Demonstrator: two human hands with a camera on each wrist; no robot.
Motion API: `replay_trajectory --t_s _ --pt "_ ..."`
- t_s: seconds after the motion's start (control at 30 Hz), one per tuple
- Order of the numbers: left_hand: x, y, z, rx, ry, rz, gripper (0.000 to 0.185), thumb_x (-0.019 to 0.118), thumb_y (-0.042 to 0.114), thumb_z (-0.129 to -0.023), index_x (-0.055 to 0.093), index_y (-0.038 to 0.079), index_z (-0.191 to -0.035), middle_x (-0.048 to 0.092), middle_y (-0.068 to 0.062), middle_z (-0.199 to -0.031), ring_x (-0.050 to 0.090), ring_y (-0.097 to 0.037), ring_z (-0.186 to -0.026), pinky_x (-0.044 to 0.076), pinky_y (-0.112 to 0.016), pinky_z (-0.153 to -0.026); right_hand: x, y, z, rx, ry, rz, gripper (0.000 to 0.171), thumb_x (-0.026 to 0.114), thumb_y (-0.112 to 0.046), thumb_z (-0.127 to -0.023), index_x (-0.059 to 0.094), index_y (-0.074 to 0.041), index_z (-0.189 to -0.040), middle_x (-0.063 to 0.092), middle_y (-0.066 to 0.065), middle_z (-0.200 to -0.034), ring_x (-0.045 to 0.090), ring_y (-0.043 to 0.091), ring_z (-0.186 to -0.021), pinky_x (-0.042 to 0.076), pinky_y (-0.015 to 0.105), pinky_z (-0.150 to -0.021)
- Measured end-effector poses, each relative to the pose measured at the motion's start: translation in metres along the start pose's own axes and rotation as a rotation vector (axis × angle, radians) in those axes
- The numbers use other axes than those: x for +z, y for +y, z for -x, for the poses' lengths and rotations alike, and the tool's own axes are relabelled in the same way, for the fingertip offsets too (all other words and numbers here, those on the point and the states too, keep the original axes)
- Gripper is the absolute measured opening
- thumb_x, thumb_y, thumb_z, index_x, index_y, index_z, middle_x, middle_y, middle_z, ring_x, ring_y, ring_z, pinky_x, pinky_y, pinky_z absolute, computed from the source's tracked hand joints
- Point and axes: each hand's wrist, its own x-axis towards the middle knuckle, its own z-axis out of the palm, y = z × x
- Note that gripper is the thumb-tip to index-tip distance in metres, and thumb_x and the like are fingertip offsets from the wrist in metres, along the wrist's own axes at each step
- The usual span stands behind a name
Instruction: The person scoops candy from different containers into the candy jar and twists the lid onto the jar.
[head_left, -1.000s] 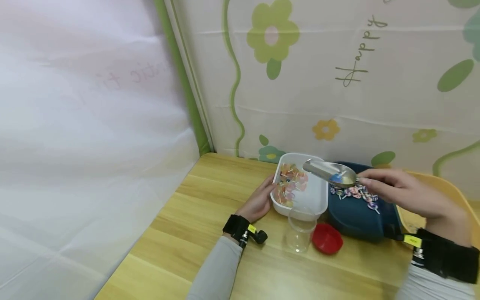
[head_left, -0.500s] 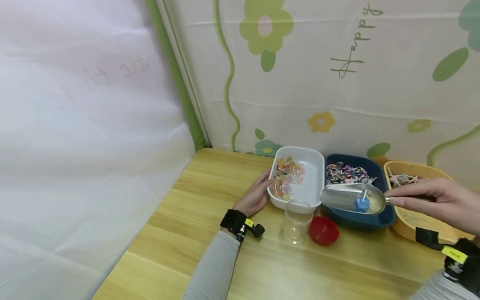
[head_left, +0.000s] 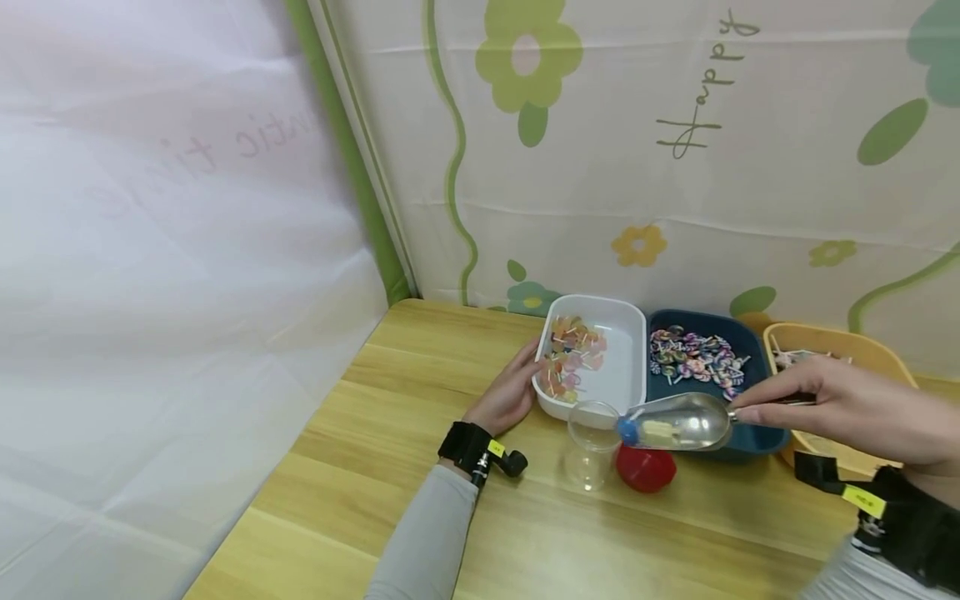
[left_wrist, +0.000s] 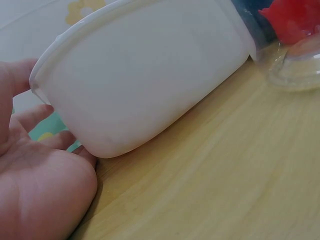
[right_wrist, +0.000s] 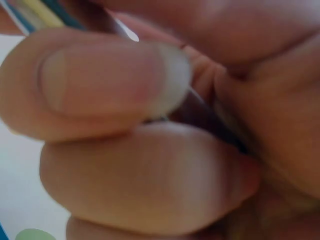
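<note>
head view, right hand: pinching the handle of a metal scoop, fingers curled round it. Scoop is tipped toward the clear cup, its front edge right at the cup's rim, with a blue-headed lollipop sitting at the lip.
head view, left hand: fingers relaxed and flat against the left end of the white tray, not gripping anything.
head view, table: red lid just beside the cup, navy tray and yellow tray further right.
left wrist view: palm and straight fingers touching the white tray's wall; cup base off to the right.
right wrist view: thumb and fingers clamped on a thin handle, mostly blurry.
</note>
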Motion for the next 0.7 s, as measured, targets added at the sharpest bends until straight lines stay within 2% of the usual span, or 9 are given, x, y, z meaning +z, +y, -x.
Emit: replay_trajectory --t_s 0.1,0.2,0.3,0.43,0.57,0.7 --pt "0.000 -0.001 0.000 -0.005 0.028 0.007 0.057 0.046 0.011 -0.109 0.029 0.020 -0.163 0.018 -0.004 -0.171 0.019 -0.020 -0.155 0.018 -0.035 -0.127 0.000 -0.001 0.002 0.033 -0.006 -0.001 0.020 0.066 -0.018 -0.101 0.079 -0.018 -0.115 0.067 -0.015 -0.086 0.048 0.007 -0.068 0.035 0.025 -0.051" --pt "-0.001 -0.001 0.000 -0.006 0.038 0.003 0.058 0.047 0.012 -0.109 0.028 0.020 -0.163 0.016 -0.004 -0.171 0.017 -0.019 -0.156 0.018 -0.034 -0.127 0.001 -0.001 0.003 0.045 0.012 0.005 0.019 0.068 -0.018 -0.100 0.080 -0.018 -0.115 0.071 -0.016 -0.095 0.050 0.005 -0.071 0.037 0.023 -0.054" --pt "-0.003 -0.003 0.000 -0.005 0.022 -0.007 0.058 0.046 0.012 -0.109 0.027 0.020 -0.164 0.017 -0.003 -0.171 0.018 -0.019 -0.156 0.018 -0.035 -0.127 0.001 0.000 0.004 0.040 0.045 0.003 0.018 0.069 -0.015 -0.099 0.080 -0.017 -0.113 0.070 -0.015 -0.091 0.050 0.006 -0.069 0.036 0.024 -0.052" --pt "-0.003 -0.004 0.001 -0.003 -0.012 -0.019 0.058 0.044 0.012 -0.110 0.025 0.019 -0.164 0.017 -0.004 -0.171 0.020 -0.020 -0.155 0.018 -0.036 -0.127 0.000 0.000 0.002 0.046 0.107 0.016 0.018 0.070 -0.014 -0.098 0.081 -0.018 -0.111 0.072 -0.014 -0.094 0.056 0.000 -0.074 0.044 0.021 -0.054" --pt "-0.002 -0.003 0.001 -0.005 -0.007 -0.015 0.058 0.043 0.012 -0.110 0.025 0.020 -0.164 0.015 -0.004 -0.171 0.019 -0.020 -0.155 0.018 -0.035 -0.127 0.001 -0.001 -0.010 0.050 0.177 0.052 0.016 0.071 -0.016 -0.097 0.082 -0.021 -0.109 0.073 -0.015 -0.093 0.059 0.000 -0.077 0.050 0.021 -0.060" --pt "0.000 -0.002 -0.001 0.008 -0.013 -0.020 0.057 0.043 0.012 -0.110 0.025 0.019 -0.164 0.016 -0.005 -0.171 0.019 -0.021 -0.155 0.019 -0.035 -0.127 0.006 -0.002 -0.034 0.053 0.151 0.048 0.015 0.070 -0.020 -0.098 0.082 -0.016 -0.107 0.067 -0.011 -0.083 0.052 0.006 -0.067 0.045 0.023 -0.055"
